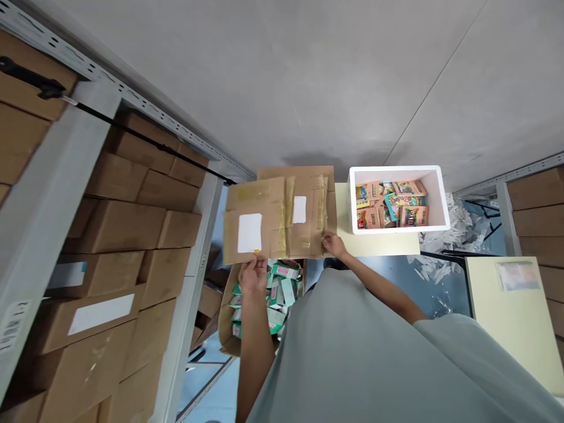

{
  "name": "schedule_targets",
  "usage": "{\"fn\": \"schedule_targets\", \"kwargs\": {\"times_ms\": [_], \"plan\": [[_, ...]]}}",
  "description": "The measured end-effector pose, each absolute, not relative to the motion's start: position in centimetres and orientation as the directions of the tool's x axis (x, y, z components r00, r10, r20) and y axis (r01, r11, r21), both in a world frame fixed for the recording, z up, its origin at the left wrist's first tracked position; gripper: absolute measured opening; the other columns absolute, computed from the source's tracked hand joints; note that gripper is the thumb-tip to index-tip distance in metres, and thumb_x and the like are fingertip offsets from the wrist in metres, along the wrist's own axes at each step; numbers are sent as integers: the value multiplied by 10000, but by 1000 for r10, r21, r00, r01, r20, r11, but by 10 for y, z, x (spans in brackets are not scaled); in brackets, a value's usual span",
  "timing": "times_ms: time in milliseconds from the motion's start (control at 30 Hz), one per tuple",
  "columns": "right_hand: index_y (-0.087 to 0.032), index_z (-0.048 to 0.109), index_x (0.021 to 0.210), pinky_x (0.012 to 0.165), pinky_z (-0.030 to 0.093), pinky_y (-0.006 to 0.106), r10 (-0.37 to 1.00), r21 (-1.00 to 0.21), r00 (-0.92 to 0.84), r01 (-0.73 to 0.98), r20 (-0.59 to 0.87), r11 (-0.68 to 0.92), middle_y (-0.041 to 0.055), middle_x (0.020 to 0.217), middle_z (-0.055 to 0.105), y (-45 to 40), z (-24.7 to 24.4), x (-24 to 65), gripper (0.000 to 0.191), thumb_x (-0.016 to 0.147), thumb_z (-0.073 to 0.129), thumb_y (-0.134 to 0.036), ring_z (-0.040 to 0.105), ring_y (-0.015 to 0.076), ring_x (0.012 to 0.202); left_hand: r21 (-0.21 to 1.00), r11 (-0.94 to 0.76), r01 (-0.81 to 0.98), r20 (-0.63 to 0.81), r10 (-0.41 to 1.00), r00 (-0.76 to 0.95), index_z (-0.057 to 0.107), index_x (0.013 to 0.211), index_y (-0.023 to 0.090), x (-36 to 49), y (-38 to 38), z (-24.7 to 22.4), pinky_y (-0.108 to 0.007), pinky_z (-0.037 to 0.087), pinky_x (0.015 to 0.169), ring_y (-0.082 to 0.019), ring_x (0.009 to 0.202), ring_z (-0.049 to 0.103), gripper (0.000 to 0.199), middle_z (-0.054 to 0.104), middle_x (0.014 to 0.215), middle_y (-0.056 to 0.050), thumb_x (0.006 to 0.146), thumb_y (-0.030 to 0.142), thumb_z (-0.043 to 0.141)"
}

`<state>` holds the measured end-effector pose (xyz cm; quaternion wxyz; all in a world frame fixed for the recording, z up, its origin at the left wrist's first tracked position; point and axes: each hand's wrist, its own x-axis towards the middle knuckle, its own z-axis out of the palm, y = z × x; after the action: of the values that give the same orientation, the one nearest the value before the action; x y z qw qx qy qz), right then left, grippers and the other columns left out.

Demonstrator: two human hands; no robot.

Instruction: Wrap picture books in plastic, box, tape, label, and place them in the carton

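Observation:
A brown cardboard box (pixel 304 238) with strips of tape and two white labels lies ahead of me, its flaps spread over the top. My left hand (pixel 254 275) pinches the near edge of its left flap (pixel 268 202), just under the larger white label. At the box's near right corner, my right hand (pixel 335 245) has its fingers closed on the cardboard edge. What lies inside this box is hidden. Below my left hand, an open carton (pixel 227 320) holds many small green, white and pink boxes (pixel 282 291).
Right of the box, a white foam bin (pixel 399 230) with colourful packets stands on a cream table (pixel 383 245). Shelving stacked with cartons (pixel 127 226) rises at left, more cartons at far right. Paper scraps (pixel 440 258) litter the floor beside another cream table (pixel 506 329).

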<state>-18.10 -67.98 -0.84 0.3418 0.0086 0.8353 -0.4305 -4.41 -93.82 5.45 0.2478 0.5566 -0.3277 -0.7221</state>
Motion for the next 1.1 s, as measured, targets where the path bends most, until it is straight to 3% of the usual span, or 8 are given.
{"fn": "schedule_targets", "kwargs": {"times_ms": [133,267,533,667,833,1000,1100], "plan": [[-229,806,1117,999,588,299,-243,-691,-775,317,-584,650,67,1129,867,-687,-13,-194,126,1024,725,-254,806,245,1119,722,-686,90,-626,-703,-337,751,1132,206,-53,-948,66,-295,637,1106,-140,1157,808,348,849,1130,-61,1007,-28,526],[-228,813,941,934,589,308,-188,-628,-759,342,-623,699,76,1025,860,-699,-18,-199,62,922,845,-278,800,284,1084,664,-741,99,-668,-648,-367,767,1164,204,-61,-932,60,-245,623,1102,-120,1157,805,384,853,1133,-55,1030,-41,503],[-216,795,759,817,578,312,-167,-610,-756,354,-632,709,61,842,817,-713,-15,-195,124,878,804,-183,779,274,905,599,-801,-22,-764,-562,-316,754,1188,192,-57,-905,35,-316,647,1099,-157,1116,817,359,848,1108,-77,985,-63,601],[-204,822,853,842,588,298,-173,-655,-788,343,-591,674,65,897,831,-708,-8,-192,103,912,788,-282,782,262,926,595,-803,-28,-770,-560,-306,747,1162,204,-47,-912,37,-284,659,1060,-155,1127,816,316,846,1121,-69,995,-36,627],[-192,810,1097,937,599,316,-85,-644,-829,361,-553,674,102,1064,846,-693,-3,-191,228,998,685,-355,780,267,1043,583,-813,-8,-776,-554,-301,741,1199,226,-38,-920,45,-248,676,985,-134,1067,824,378,847,1084,-55,1017,-50,559],[-187,789,1014,1024,572,320,-56,-641,-861,332,-506,693,130,1134,821,-692,5,-197,120,938,716,-245,743,274,1169,567,-824,13,-779,-541,-318,734,1272,201,-42,-924,52,-265,671,995,-140,1010,827,415,847,1062,-64,1015,-63,544],[-194,777,970,1006,579,321,-70,-665,-883,296,-465,686,100,1059,820,-693,18,-201,127,936,655,-177,752,256,1097,558,-829,23,-781,-534,-324,743,1216,200,-44,-928,55,-263,667,992,-136,985,824,401,841,1031,-61,1022,-70,520]]}}
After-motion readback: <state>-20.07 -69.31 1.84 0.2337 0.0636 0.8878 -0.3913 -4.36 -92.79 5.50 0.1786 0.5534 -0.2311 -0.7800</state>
